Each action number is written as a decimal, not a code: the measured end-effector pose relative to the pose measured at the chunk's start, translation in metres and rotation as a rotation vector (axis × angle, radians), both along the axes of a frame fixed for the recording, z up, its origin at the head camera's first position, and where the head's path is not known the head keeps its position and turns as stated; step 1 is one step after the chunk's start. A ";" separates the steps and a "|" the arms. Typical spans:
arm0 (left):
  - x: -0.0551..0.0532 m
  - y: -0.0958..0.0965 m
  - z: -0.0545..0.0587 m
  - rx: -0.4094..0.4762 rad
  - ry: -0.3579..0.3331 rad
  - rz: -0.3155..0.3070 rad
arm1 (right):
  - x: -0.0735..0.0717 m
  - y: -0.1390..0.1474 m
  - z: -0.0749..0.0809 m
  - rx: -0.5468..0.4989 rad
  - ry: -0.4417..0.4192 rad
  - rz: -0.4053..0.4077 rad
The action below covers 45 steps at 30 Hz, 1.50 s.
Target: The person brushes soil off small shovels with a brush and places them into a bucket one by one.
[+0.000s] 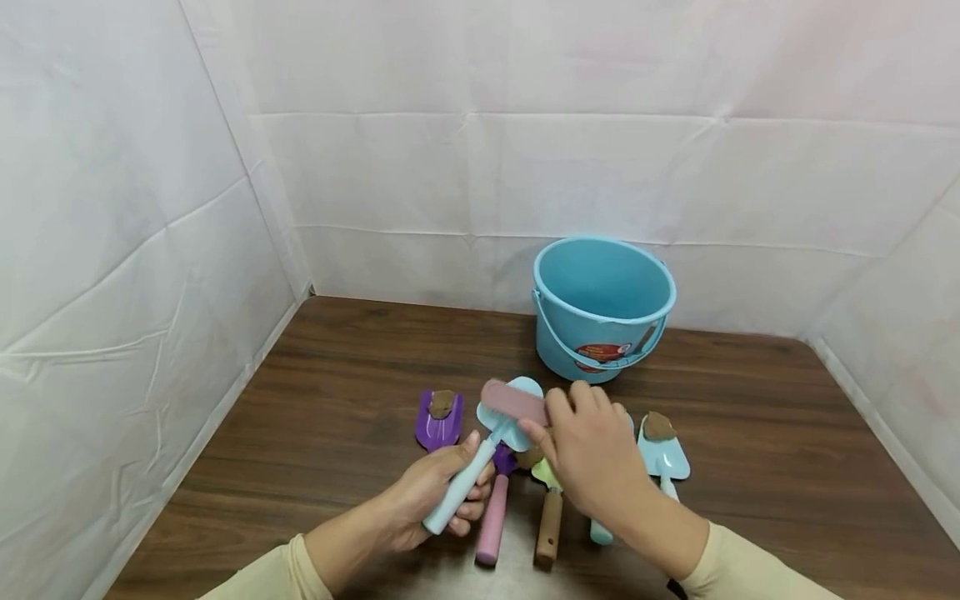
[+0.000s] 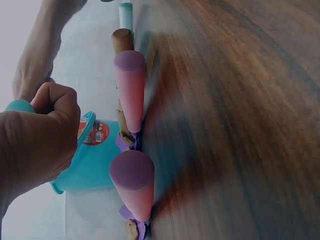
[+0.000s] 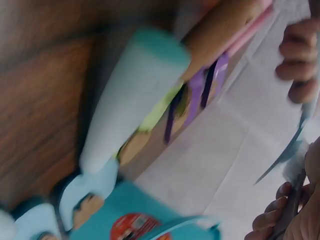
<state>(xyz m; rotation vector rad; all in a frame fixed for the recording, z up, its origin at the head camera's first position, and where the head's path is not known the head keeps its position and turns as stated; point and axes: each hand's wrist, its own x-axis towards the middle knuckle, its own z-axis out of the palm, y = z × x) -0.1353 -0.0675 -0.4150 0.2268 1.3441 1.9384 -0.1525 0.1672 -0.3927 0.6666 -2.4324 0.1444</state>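
In the head view my left hand (image 1: 431,500) grips the pale blue handle (image 1: 459,492) of a small hand trowel, raised over the table with its light blue blade (image 1: 525,386) pointing away. My right hand (image 1: 600,454) holds a pink-backed brush (image 1: 513,402) across that blade. Pale bristles (image 3: 296,162) show against the blade in the right wrist view. Beneath the hands lie a trowel with a pink handle (image 1: 492,521) and one with a brown handle (image 1: 549,525), their blades partly hidden.
A purple trowel blade (image 1: 435,429) bearing a brown clump (image 1: 442,404) lies at left. On the right, a light blue trowel (image 1: 666,460) carries another clump (image 1: 658,426). The blue bucket (image 1: 577,333) stands behind, near the white cloth wall (image 1: 390,183).
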 end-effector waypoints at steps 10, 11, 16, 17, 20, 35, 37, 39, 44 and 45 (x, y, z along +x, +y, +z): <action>0.003 -0.004 0.002 -0.016 0.025 -0.026 | -0.031 0.035 -0.001 -0.063 -0.076 -0.196; 0.003 -0.004 0.002 -0.016 0.025 -0.026 | -0.032 0.036 -0.001 -0.066 -0.082 -0.199; 0.001 -0.005 0.001 -0.017 0.031 -0.028 | -0.031 0.037 0.001 -0.068 -0.094 -0.197; 0.000 -0.005 0.001 -0.019 0.034 -0.028 | -0.031 0.038 0.001 -0.071 -0.094 -0.199; -0.004 -0.006 0.003 -0.049 0.063 -0.023 | -0.029 0.040 0.002 -0.075 -0.100 -0.207; -0.072 0.006 0.053 -1.072 1.309 0.172 | -0.002 0.073 -0.011 0.043 -0.002 -0.155; -0.085 0.015 0.064 -1.198 1.524 0.225 | 0.004 0.073 -0.012 0.052 -0.003 -0.150; -0.097 0.026 0.075 -1.300 1.676 0.257 | 0.010 0.072 -0.013 0.051 -0.009 -0.151; -0.128 0.056 0.101 -1.459 1.836 0.235 | 0.023 0.066 -0.014 0.039 -0.048 -0.157; -0.133 0.062 0.106 -1.485 1.843 0.216 | 0.025 0.065 -0.015 0.040 -0.054 -0.156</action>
